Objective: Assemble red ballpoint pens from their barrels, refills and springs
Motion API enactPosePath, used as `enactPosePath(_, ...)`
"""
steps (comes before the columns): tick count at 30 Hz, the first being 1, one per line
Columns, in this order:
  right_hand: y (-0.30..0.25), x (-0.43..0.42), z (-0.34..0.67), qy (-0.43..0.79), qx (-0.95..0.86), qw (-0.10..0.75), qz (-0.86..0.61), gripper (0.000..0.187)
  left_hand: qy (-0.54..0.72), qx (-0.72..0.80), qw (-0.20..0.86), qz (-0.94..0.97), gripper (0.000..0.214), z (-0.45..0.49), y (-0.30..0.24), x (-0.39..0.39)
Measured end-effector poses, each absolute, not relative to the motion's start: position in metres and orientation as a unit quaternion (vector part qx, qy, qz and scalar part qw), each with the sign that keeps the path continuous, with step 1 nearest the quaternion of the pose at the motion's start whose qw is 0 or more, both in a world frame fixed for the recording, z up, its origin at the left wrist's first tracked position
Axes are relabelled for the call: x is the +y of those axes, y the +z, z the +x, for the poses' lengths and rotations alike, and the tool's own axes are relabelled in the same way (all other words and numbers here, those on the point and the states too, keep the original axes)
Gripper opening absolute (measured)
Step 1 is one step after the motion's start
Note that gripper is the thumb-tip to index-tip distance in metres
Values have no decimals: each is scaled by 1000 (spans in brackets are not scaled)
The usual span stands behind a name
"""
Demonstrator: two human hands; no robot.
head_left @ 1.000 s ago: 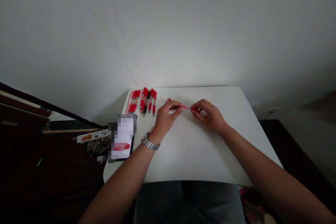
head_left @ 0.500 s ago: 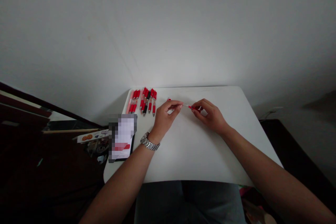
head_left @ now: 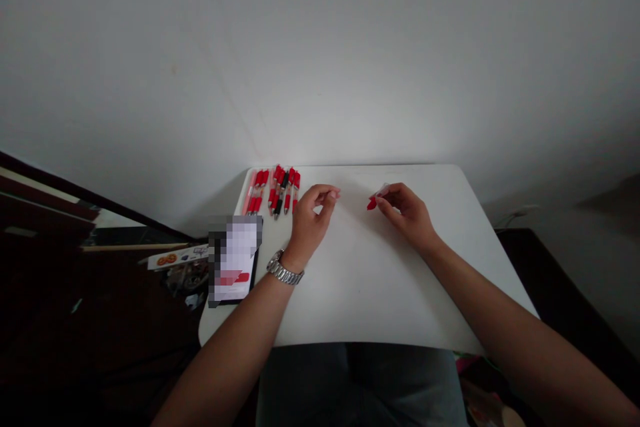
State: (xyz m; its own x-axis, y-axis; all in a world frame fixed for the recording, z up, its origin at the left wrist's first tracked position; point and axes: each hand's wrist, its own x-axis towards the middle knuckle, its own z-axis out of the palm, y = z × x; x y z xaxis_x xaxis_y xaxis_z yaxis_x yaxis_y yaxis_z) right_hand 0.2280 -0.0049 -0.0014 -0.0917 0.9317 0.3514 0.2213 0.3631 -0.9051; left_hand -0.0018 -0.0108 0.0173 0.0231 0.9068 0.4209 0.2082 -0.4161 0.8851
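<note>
My right hand is closed, thumb and fingers pinching a pen with a red end and a clear part; the rest of it is hidden by the fingers. My left hand, with a metal watch on the wrist, hovers over the white table, thumb and index finger pressed together. Whatever the left fingertips may hold is too small to make out. A gap separates the two hands. Just left of my left hand lie several red pens and a black pen, roughly side by side.
A phone with a lit, partly blurred screen rests at the table's left edge. Behind the table rises a pale wall. Various objects sit lower down beyond the left side.
The hands have drawn slightly apart. The pen in my right hand has turned, its red end now pointing down and left. The red piece seen behind my left fingers no longer shows.
</note>
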Motion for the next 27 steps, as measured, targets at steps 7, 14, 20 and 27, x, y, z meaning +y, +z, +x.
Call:
enactPosePath(7, -5, -3, 230, 369, -631, 523, -438, 29, 561, 462, 263, 635, 19, -9, 17, -6)
enactPosePath(14, -7, -2, 231, 364, -639, 513, -444, 26, 555, 523, 146, 630, 12, -26, 19, 0)
enactPosePath(20, -5, -2, 231, 352, -645, 505, -452, 26, 514, 546, 92, 656, 11, -30, 24, 1)
enactPosePath(27, -6, -2, 231, 352, -644, 499, -461, 27, 406, 581, 38, 705, 8, -31, 19, 0)
